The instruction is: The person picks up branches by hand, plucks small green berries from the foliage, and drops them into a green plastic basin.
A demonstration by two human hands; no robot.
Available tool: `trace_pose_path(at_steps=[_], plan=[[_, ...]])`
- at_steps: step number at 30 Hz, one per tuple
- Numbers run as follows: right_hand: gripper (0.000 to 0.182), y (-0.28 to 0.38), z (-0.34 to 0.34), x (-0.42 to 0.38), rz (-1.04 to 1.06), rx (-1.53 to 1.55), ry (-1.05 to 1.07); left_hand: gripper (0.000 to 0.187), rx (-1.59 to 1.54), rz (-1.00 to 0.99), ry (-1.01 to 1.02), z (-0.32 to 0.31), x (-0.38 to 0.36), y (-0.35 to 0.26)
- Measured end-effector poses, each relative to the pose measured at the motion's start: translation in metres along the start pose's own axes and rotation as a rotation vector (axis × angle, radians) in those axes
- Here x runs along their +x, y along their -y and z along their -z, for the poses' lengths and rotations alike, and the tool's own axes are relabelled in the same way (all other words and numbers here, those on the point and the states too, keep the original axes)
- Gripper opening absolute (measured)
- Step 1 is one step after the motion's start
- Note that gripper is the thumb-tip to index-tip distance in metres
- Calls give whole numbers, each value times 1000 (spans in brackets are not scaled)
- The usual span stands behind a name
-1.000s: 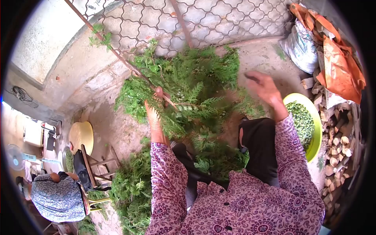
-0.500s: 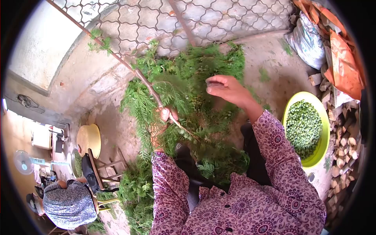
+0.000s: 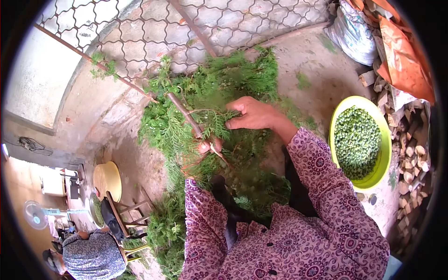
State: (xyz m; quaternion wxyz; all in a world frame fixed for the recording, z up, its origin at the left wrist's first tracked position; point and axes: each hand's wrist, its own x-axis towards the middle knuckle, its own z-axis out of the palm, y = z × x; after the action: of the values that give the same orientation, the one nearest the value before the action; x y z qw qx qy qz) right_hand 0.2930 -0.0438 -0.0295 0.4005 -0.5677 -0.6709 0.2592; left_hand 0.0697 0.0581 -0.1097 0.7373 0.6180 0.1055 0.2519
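My left hand (image 3: 204, 148) is wrapped round a leafy branch (image 3: 185, 114), whose thick brown end points up and to the left. Green sprays hang from the branch on both sides. To the right, my right hand (image 3: 252, 113) has its thumb and fingers closing on a green sprig (image 3: 217, 122) of that branch. Under and beyond both hands lies a large pile of green foliage (image 3: 252, 70).
A yellow-green basin (image 3: 388, 140) of small green cones stands at the right, beside stacked firewood (image 3: 410, 161). A metal lattice (image 3: 140, 32) runs along the top. Another person (image 3: 93, 254) sits at the lower left near a wooden chair (image 3: 116, 212).
My right hand has moved left and down to the branch's sprigs. The view has shifted, and the branch in my left hand now shows apart from the lattice's rail.
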Motion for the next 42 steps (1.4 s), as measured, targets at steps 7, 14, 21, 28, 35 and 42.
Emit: trace_pose_path(at_steps=[7, 14, 21, 28, 35, 42], plan=[[34, -8, 18, -4, -96, 183, 85, 47, 208, 68, -176, -34, 26, -47], [49, 16, 25, -5, -494, 475, -54, 54, 714, 132, -602, -68, 39, -59], [45, -13, -11, 1, -553, 553, -378, 35, 1072, 156, -382, -8, 19, -48], [57, -13, 1, 5, -524, 526, -9, 26, 556, -217, -980, -48, -4, -93], [40, -5, -18, 13, -494, 441, 24, 39, 110, 383, -536, -97, 19, -33], [35, 7, -29, 11, -370, 211, 181, 41, -647, 333, -581, -86, 17, -28]])
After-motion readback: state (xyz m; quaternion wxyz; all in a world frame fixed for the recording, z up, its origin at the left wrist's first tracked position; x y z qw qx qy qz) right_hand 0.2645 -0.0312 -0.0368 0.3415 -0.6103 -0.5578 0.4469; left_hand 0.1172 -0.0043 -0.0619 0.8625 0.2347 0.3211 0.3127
